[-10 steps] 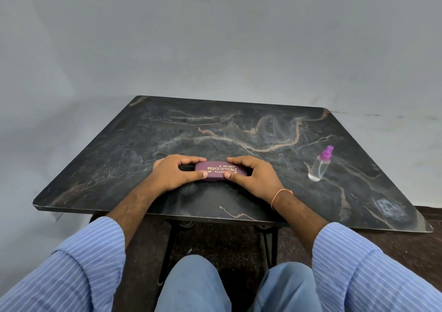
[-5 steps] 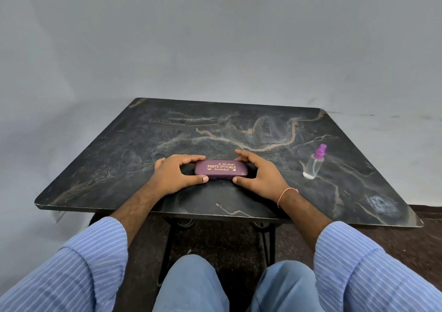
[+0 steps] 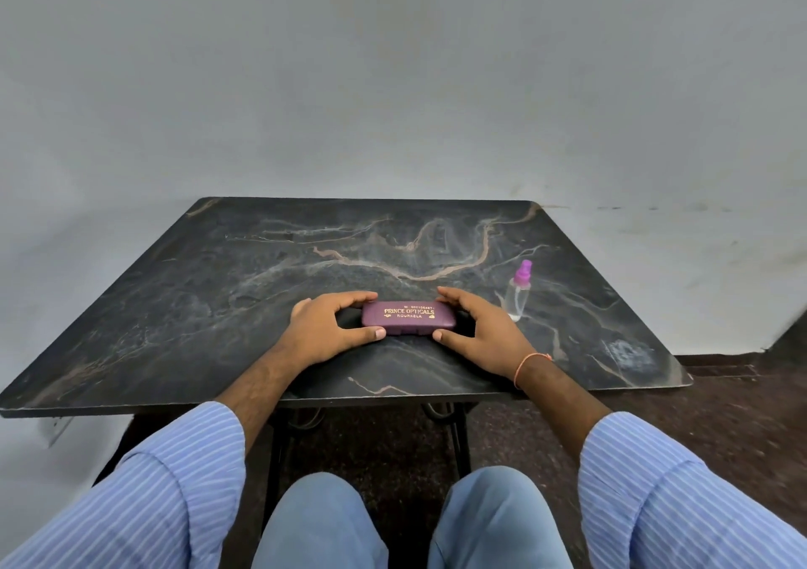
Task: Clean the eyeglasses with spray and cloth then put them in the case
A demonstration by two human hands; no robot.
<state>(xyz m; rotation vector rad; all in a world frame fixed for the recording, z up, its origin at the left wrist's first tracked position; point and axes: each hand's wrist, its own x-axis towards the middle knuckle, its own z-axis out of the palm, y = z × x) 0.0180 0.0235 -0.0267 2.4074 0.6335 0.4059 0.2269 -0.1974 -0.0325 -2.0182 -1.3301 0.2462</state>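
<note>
Left hand (image 3: pixel 325 332) and right hand (image 3: pixel 478 332) bracket the closed purple case (image 3: pixel 408 317), fingers spread, touching its ends; long axis runs left-right between them on the desk (image 3: pixel 196 298).

A dark marble-patterned table (image 3: pixel 270 289) (tan veins run across its top) stands on black metal legs (image 3: pixel 279 446) against a plain grey wall (image 3: pixel 393 79), over a dark speckled floor (image 3: pixel 720 398).

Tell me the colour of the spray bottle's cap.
Purple-pink, on a clear spray bottle; the cap shows in the head view, the only one.
</note>
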